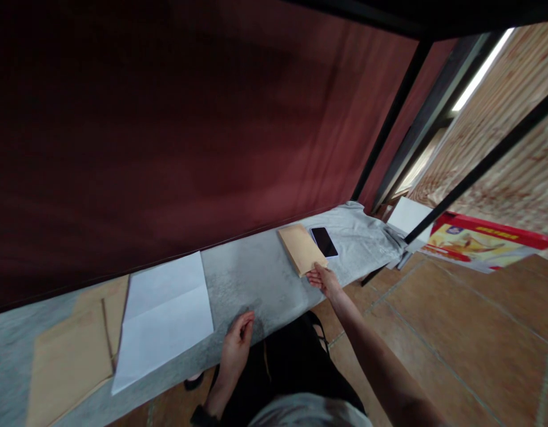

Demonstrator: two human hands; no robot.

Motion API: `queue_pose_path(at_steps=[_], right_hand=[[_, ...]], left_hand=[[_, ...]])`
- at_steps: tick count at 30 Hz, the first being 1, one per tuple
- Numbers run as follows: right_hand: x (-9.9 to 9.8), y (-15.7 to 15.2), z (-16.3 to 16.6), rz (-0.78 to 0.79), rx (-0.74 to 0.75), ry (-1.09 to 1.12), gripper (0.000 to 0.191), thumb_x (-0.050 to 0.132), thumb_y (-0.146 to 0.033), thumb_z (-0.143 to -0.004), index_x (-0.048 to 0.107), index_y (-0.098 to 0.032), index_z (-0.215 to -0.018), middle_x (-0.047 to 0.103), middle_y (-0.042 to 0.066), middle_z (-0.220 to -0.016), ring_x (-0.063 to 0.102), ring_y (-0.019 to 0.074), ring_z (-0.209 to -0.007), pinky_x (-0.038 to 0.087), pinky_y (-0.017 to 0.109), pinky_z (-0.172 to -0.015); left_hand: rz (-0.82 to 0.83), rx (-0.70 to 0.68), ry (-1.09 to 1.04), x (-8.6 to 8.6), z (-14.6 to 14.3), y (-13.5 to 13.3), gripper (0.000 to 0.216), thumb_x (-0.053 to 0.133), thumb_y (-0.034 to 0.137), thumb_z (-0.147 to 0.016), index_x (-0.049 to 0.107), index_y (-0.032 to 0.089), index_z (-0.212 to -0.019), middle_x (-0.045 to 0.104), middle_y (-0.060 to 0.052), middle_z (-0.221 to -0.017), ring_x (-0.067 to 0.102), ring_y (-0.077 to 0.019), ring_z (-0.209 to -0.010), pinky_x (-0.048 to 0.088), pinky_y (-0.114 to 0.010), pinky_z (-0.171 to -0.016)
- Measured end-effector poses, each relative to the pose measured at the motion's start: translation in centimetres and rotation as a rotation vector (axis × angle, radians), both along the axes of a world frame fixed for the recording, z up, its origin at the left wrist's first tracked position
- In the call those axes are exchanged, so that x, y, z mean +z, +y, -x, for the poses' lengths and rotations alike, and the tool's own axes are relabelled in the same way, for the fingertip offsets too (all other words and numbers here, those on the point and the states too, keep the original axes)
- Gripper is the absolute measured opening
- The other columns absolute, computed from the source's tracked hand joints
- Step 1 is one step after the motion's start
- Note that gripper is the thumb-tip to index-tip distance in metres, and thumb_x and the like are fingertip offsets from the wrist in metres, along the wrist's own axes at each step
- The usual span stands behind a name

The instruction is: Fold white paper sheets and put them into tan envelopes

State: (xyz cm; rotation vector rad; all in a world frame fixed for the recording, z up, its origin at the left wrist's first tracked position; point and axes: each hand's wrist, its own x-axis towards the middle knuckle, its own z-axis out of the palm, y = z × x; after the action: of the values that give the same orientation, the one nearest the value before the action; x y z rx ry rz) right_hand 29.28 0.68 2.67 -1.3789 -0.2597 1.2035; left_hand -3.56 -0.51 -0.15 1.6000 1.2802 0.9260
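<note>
My right hand [321, 280] pinches the near corner of a small stack of brown paper envelopes [302, 248], which lies on the cloth-covered bench. Just right of the stack is a dark-screened phone [324, 242]. My left hand [241, 335] is at the bench's front edge with its fingers curled in, and nothing shows in it. To its left lies a creased sheet of white paper [167, 320]. Larger brown envelopes [73, 359] spread out beyond the sheet, partly under it.
Grey cloth [247, 267] covers the narrow bench, bunched at its right end. A dark red panel [189, 148] rises along the back. Black metal bars [389, 124] frame the right side. A red and yellow printed box [483, 240] and a white box [407, 216] stand beyond.
</note>
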Motion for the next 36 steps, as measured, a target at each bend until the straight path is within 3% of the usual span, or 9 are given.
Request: queue_pose_path(at_steps=[5, 17, 24, 25, 27, 30, 33, 36], right_hand=[[0.2, -0.1, 0.1, 0.022, 0.000, 0.012, 0.035, 0.050, -0.031, -0.100, 0.064, -0.014, -0.073, 0.074, 0.009, -0.067, 0.065, 0.0120, -0.049, 0.054, 0.020, -0.050], [-0.1, -0.1, 0.4, 0.056, -0.027, -0.086, 0.031, 0.054, -0.034, -0.095, 0.060, -0.017, -0.070, 0.072, 0.009, -0.064, 0.065, 0.0148, -0.049, 0.054, 0.024, -0.051], [-1.5, -0.9, 1.9, 0.042, -0.008, -0.268, 0.039, 0.057, -0.055, -0.090, 0.058, -0.020, -0.075, 0.066, 0.003, -0.059, 0.059, 0.0142, -0.048, 0.050, 0.025, -0.052], [-1.9, -1.3, 2.2, 0.025, -0.002, -0.327, 0.041, 0.058, -0.059, -0.088, 0.060, -0.019, -0.077, 0.067, 0.003, -0.061, 0.060, 0.0147, -0.051, 0.050, 0.026, -0.054], [-2.9, -2.1, 2.8, -0.045, 0.045, -0.682, 0.050, 0.051, -0.067, -0.088, 0.062, -0.019, -0.079, 0.069, 0.005, -0.069, 0.062, 0.0174, -0.061, 0.049, 0.028, -0.061], [-4.1, -3.2, 3.4, -0.022, 0.124, -1.052, 0.057, 0.038, -0.069, -0.092, 0.066, -0.020, -0.087, 0.072, 0.009, -0.080, 0.065, 0.0230, -0.074, 0.046, 0.032, -0.069], [-4.6, -3.6, 3.7, 0.011, 0.148, -1.190, 0.060, 0.031, -0.066, -0.095, 0.067, -0.019, -0.095, 0.072, 0.012, -0.085, 0.065, 0.0257, -0.080, 0.042, 0.033, -0.070], [-4.8, -3.6, 3.9, 0.002, 0.147, -1.230, 0.061, 0.029, -0.065, -0.096, 0.068, -0.018, -0.099, 0.072, 0.013, -0.088, 0.064, 0.0258, -0.081, 0.041, 0.033, -0.070]], left_hand=[[-0.004, 0.003, 0.009, 0.4, -0.1, -0.1, 0.032, 0.058, 0.049, -0.085, 0.071, 0.023, -0.099, 0.076, -0.009, -0.104, 0.070, -0.0265, -0.099, 0.053, -0.043, -0.096], [-0.015, -0.009, -0.027, 0.3, -0.2, -0.3, 0.030, 0.058, 0.045, -0.086, 0.070, 0.022, -0.102, 0.075, -0.009, -0.104, 0.070, -0.0249, -0.098, 0.054, -0.041, -0.094], [-0.024, -0.016, 0.042, 1.9, 0.7, -1.1, 0.030, 0.053, 0.044, -0.091, 0.073, 0.024, -0.100, 0.075, -0.008, -0.102, 0.069, -0.0247, -0.100, 0.052, -0.041, -0.097], [-0.075, -0.008, 0.097, 2.2, 1.3, -1.1, 0.031, 0.051, 0.043, -0.093, 0.073, 0.024, -0.102, 0.075, -0.008, -0.105, 0.068, -0.0249, -0.103, 0.051, -0.041, -0.099], [-0.216, 0.038, 0.245, 2.6, 2.7, -0.9, 0.033, 0.047, 0.041, -0.096, 0.072, 0.023, -0.110, 0.072, -0.010, -0.117, 0.064, -0.0262, -0.115, 0.047, -0.043, -0.106], [-0.382, 0.163, 0.503, 2.5, 5.4, -0.2, 0.045, 0.048, 0.045, -0.097, 0.062, 0.018, -0.132, 0.054, -0.016, -0.147, 0.044, -0.0319, -0.141, 0.032, -0.051, -0.118], [-0.413, 0.275, 0.717, 1.5, 8.1, 0.2, 0.064, 0.048, 0.053, -0.096, 0.049, 0.013, -0.146, 0.034, -0.020, -0.160, 0.023, -0.0380, -0.152, 0.017, -0.062, -0.121], [-0.380, 0.282, 0.824, 0.6, 9.9, -0.1, 0.072, 0.046, 0.059, -0.095, 0.046, 0.009, -0.147, 0.036, -0.025, -0.157, 0.027, -0.0402, -0.150, 0.018, -0.064, -0.119]])
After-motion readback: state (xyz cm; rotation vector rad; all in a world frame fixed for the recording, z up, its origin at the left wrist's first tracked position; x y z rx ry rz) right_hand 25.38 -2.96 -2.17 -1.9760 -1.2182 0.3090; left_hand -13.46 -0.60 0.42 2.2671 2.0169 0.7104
